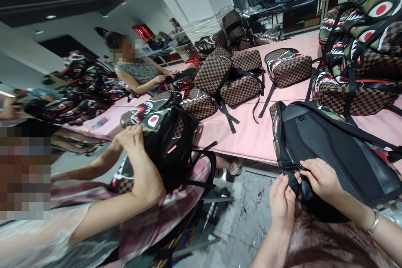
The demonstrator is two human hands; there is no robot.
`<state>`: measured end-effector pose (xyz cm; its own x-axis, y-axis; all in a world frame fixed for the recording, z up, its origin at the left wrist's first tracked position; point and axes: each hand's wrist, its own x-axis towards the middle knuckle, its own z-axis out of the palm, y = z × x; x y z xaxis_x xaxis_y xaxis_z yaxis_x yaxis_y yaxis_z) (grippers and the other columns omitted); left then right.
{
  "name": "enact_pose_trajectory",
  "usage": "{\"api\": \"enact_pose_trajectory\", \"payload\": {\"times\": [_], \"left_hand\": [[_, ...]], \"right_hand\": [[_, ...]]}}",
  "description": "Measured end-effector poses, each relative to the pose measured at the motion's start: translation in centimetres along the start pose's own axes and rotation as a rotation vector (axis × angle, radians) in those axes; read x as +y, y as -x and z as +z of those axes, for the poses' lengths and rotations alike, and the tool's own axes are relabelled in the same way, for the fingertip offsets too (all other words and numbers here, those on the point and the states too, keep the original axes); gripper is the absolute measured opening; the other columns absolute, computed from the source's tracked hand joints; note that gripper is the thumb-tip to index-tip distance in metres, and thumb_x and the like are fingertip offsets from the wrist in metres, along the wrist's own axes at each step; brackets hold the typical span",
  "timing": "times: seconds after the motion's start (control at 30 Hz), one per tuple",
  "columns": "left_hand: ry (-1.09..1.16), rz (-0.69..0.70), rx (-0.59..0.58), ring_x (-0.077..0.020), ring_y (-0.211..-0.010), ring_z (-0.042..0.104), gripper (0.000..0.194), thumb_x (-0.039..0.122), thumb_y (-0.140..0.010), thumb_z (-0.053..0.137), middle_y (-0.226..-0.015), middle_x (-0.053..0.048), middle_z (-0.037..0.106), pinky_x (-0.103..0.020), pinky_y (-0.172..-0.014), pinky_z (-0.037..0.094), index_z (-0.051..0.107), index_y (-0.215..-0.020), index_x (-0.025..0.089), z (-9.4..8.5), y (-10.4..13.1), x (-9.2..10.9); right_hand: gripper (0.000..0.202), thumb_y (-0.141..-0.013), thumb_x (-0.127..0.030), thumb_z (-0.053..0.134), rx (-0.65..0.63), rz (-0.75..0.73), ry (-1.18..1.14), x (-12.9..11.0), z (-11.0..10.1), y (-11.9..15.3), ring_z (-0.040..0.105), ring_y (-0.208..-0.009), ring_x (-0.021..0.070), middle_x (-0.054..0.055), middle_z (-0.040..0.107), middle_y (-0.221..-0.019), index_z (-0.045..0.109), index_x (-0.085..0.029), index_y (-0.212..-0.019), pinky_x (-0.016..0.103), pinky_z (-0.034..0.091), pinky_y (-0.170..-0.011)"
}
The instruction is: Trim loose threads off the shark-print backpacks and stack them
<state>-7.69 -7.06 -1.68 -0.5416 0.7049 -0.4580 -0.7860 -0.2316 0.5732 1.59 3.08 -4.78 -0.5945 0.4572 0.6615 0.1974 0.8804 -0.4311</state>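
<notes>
A backpack with a black padded back panel leans between the pink table and my lap, back side up. At its near left corner my left hand pinches a black strap end between thumb and fingers. My right hand, wearing a ring, is closed on a slim black tool that looks like thread snips. Its tip points left, just above the strap end and my left fingertips. Whether the blades touch the strap I cannot tell.
Checkered backpacks stand on the pink table, with a tall pile of camouflage shark-mouth bags at right. A co-worker on my left handles a black backpack; another person works across the table. Scraps litter the tiled floor.
</notes>
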Motion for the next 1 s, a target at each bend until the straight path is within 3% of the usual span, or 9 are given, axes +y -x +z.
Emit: {"api": "enact_pose_trajectory", "payload": {"times": [0.4,0.63,0.7,0.8,0.9,1.0], "left_hand": [[-0.065,0.044,-0.034,-0.0157,-0.075,0.065,0.019,0.021,-0.067,0.069,-0.081,-0.008,0.069,-0.028,-0.078,0.049,0.064,-0.082,0.011,0.9,0.4,-0.6],[-0.139,0.135,0.025,-0.0164,-0.08,0.065,0.025,0.027,-0.068,0.07,-0.086,-0.007,0.069,-0.028,-0.078,0.048,0.064,-0.088,0.014,0.7,0.6,-1.5],[-0.159,0.132,0.028,-0.0183,-0.083,0.065,0.028,0.029,-0.066,0.071,-0.088,-0.009,0.07,-0.029,-0.08,0.048,0.064,-0.089,0.014,0.7,0.6,-1.4],[-0.171,0.096,0.036,-0.0208,-0.087,0.065,0.033,0.03,-0.064,0.073,-0.09,-0.01,0.07,-0.03,-0.08,0.048,0.064,-0.09,0.013,0.5,0.4,-1.1],[-0.209,0.089,-0.002,-0.0209,-0.088,0.065,0.033,0.032,-0.065,0.072,-0.094,-0.011,0.069,-0.031,-0.083,0.048,0.064,-0.091,0.013,0.2,0.2,-1.0],[-0.3,0.14,-0.077,-0.0198,-0.094,0.063,0.033,0.03,-0.071,0.068,-0.101,-0.011,0.067,-0.03,-0.087,0.045,0.063,-0.099,0.014,-0.4,0.3,-1.1]], "right_hand": [[0.022,-0.086,-0.014,0.047,-0.074,-0.03,0.189,-0.7,-0.5,0.2,0.059,-0.076,0.0196,0.009,0.067,-0.087,0.059,-0.014,-0.103,0.034,0.045,-0.073],[0.018,-0.086,-0.013,0.045,-0.027,0.057,0.022,-0.8,-1.0,-0.4,0.06,-0.077,0.0188,0.007,0.067,-0.081,0.061,-0.018,-0.092,0.033,0.046,-0.075],[0.017,-0.086,-0.016,0.044,-0.001,0.141,-0.109,-0.7,-1.0,-0.5,0.061,-0.076,0.018,0.006,0.067,-0.079,0.061,-0.019,-0.088,0.032,0.048,-0.074],[0.014,-0.087,-0.025,0.044,-0.008,0.405,-0.394,-0.4,-0.8,-0.6,0.063,-0.074,0.0162,0.004,0.066,-0.081,0.057,-0.02,-0.09,0.027,0.05,-0.067],[0.02,-0.084,-0.036,0.049,-0.101,0.613,-0.685,-0.4,-0.1,-1.3,0.061,-0.065,0.0143,0.002,0.063,-0.074,0.054,-0.018,-0.091,0.025,0.05,-0.058],[0.025,-0.079,-0.042,0.055,-0.208,0.679,-0.798,-0.6,0.7,-2.1,0.052,-0.052,0.0116,-0.003,0.053,-0.058,0.053,-0.017,-0.077,0.023,0.044,-0.048]]}}
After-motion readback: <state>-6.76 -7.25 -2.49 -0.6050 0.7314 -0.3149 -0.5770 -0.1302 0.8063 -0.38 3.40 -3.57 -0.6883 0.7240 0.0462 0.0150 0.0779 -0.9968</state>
